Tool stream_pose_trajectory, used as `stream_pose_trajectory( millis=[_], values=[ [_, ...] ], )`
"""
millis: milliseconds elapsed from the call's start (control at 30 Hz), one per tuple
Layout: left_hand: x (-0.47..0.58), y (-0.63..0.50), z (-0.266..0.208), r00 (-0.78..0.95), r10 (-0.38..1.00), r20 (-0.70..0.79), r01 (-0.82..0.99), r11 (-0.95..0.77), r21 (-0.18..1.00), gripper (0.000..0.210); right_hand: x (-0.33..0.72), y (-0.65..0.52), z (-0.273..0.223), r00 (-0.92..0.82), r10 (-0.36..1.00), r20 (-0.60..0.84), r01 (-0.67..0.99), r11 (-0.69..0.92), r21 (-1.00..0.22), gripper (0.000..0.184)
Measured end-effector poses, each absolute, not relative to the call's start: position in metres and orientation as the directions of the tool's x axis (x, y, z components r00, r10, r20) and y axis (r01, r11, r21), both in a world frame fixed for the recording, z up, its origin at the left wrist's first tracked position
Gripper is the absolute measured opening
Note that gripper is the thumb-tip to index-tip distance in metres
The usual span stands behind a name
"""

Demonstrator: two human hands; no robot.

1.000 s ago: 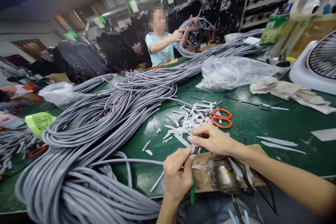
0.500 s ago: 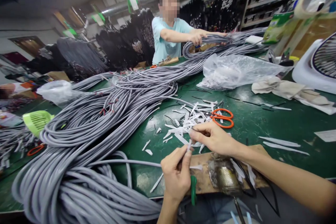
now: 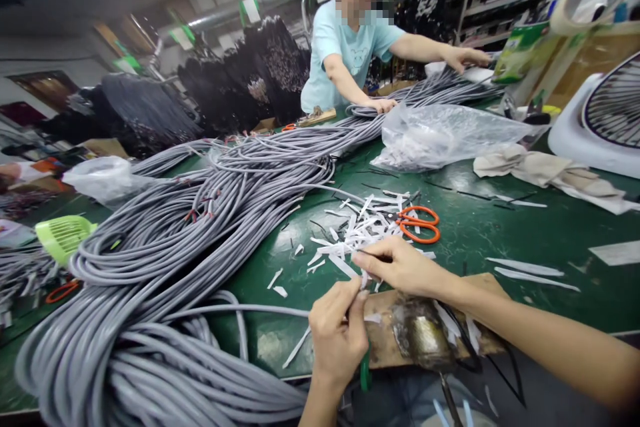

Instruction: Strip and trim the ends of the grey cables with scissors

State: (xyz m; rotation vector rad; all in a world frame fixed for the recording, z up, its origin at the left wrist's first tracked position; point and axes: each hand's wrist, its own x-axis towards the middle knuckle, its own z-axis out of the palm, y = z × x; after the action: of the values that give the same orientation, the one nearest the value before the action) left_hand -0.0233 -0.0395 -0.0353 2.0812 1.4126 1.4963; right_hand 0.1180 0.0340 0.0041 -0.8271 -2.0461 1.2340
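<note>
My left hand (image 3: 337, 327) is closed round the end of a grey cable (image 3: 270, 309), which runs in from the coils at left. A whitish tip (image 3: 365, 278) shows above its thumb and forefinger. Just beyond, my right hand (image 3: 393, 263) is pinched close to that tip, with a thin dark strand (image 3: 364, 253) at its fingertips. How the strand meets the cable is hidden by the fingers. Below the hands lies a wooden board (image 3: 385, 340) carrying a worn metal block (image 3: 425, 333). White and black offcuts (image 3: 367, 223) are heaped behind my right hand.
Orange-handled scissors (image 3: 420, 224) lie beside the offcuts. Large grey cable coils (image 3: 165, 247) fill the left of the green table (image 3: 465, 227). A clear plastic bag (image 3: 445, 133), cloth gloves (image 3: 545, 173) and a fan (image 3: 595, 113) are at right. Across the table a co-worker (image 3: 350, 47) touches cables.
The co-worker has let the lifted cable bundle down and spread both arms, one hand reaching right. My hands keep nearly the same pose, and the view has shifted slightly.
</note>
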Motion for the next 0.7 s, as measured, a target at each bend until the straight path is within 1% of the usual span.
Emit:
stream_pose_trajectory(
  millis=[100,167,233,267,333,400,433,500,567,633,700],
  values=[
    [-0.024,-0.04,-0.036,-0.06,0.746,0.663,0.55,-0.53,0.646,0.022,0.117,0.036,0.003,-0.668,0.738,0.096,0.219,0.318,-0.923,0.05],
    [-0.022,-0.04,-0.035,-0.121,0.74,0.662,0.554,-0.502,0.664,0.02,0.117,0.034,0.002,-0.668,0.733,0.128,0.241,0.376,-0.895,0.049],
    [-0.02,-0.038,-0.032,-0.149,0.748,0.647,0.563,-0.473,0.677,0.018,0.118,0.03,0.001,-0.629,0.735,0.253,0.264,0.508,-0.82,0.044],
    [-0.019,-0.037,-0.031,-0.155,0.752,0.641,0.57,-0.462,0.68,0.017,0.119,0.027,0.001,-0.606,0.719,0.34,0.274,0.591,-0.759,0.04],
    [-0.017,-0.036,-0.031,-0.167,0.75,0.64,0.586,-0.446,0.676,0.016,0.12,0.022,0.0,-0.577,0.644,0.503,0.284,0.735,-0.616,0.031],
    [-0.017,-0.037,-0.032,-0.183,0.742,0.645,0.59,-0.442,0.676,0.016,0.12,0.018,0.001,-0.577,0.568,0.587,0.265,0.81,-0.523,0.025],
    [-0.018,-0.037,-0.032,-0.194,0.735,0.65,0.584,-0.446,0.679,0.016,0.12,0.017,0.001,-0.585,0.547,0.598,0.244,0.823,-0.513,0.023],
    [-0.02,-0.039,-0.033,-0.214,0.724,0.655,0.551,-0.464,0.693,0.017,0.119,0.017,0.003,-0.598,0.55,0.584,0.198,0.806,-0.557,0.023],
    [-0.022,-0.04,-0.033,-0.223,0.71,0.668,0.511,-0.499,0.7,0.018,0.118,0.018,0.004,-0.603,0.591,0.537,0.162,0.749,-0.643,0.025],
    [-0.023,-0.041,-0.033,-0.208,0.691,0.692,0.486,-0.541,0.686,0.021,0.118,0.019,0.005,-0.6,0.638,0.482,0.154,0.684,-0.713,0.028],
    [-0.022,-0.041,-0.033,-0.171,0.673,0.72,0.473,-0.585,0.659,0.024,0.119,0.021,0.006,-0.598,0.675,0.432,0.169,0.633,-0.755,0.032]
  ],
)
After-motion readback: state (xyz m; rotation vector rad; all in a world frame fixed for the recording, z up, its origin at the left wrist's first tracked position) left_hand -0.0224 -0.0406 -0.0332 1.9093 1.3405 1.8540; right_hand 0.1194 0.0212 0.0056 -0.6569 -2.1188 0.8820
